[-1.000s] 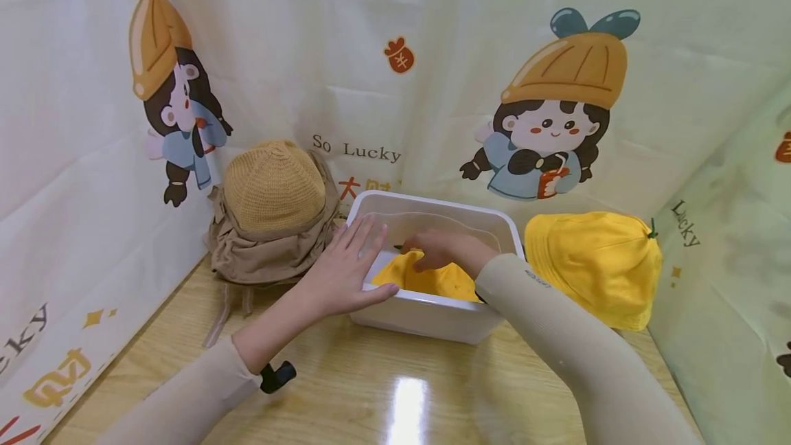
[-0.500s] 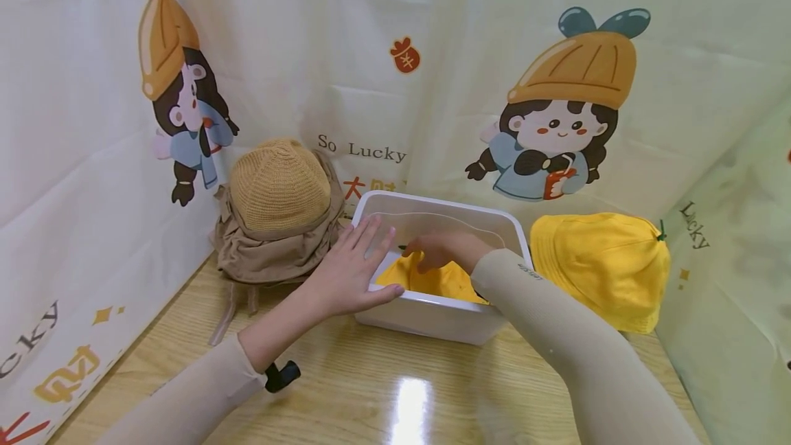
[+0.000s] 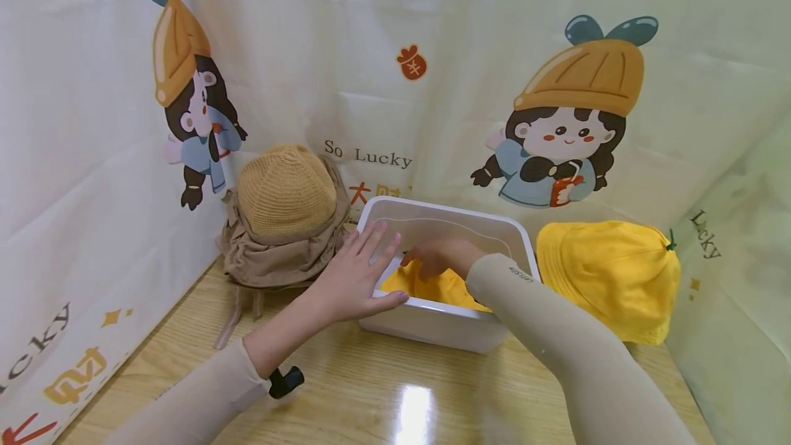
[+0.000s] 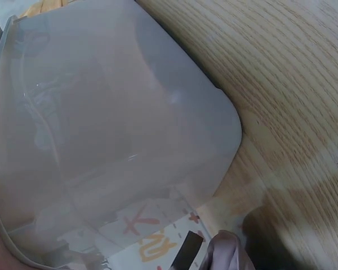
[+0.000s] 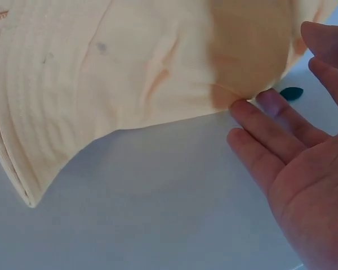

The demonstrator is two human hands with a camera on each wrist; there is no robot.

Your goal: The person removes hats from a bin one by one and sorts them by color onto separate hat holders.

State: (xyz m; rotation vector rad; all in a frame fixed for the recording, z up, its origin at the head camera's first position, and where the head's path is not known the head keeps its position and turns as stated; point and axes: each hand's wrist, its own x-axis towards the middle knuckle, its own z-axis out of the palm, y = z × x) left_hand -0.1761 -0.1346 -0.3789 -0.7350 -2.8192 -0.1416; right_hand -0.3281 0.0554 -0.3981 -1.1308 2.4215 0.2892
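A white plastic box (image 3: 432, 332) stands on the table, with a yellow bucket hat (image 3: 437, 288) lying inside. My left hand (image 3: 355, 280) rests at the box's near left rim with its fingers spread and straight. The right hand (image 3: 441, 255) reaches down into the box. In the right wrist view, the hat (image 5: 129, 62) looks pale, and the fingertips of the right hand (image 5: 304, 152) touch its edge, fingers loosely extended. A small dark green tip (image 5: 292, 93) shows beside those fingers. The left wrist view shows mostly the outer wall of the box (image 4: 112, 101).
Left of the box, a tan knitted hat (image 3: 287, 191) sits on top of crumpled brown hats (image 3: 278, 263) with hanging straps. Another yellow bucket hat (image 3: 612, 280) lies right of the box. Printed cloth curtains (image 3: 358, 19) surround the wooden table (image 3: 346, 390).
The head view has turned slightly, so everything appears a little further right. My right hand and forearm have shifted slightly left within the box. The left hand keeps its place at the rim.
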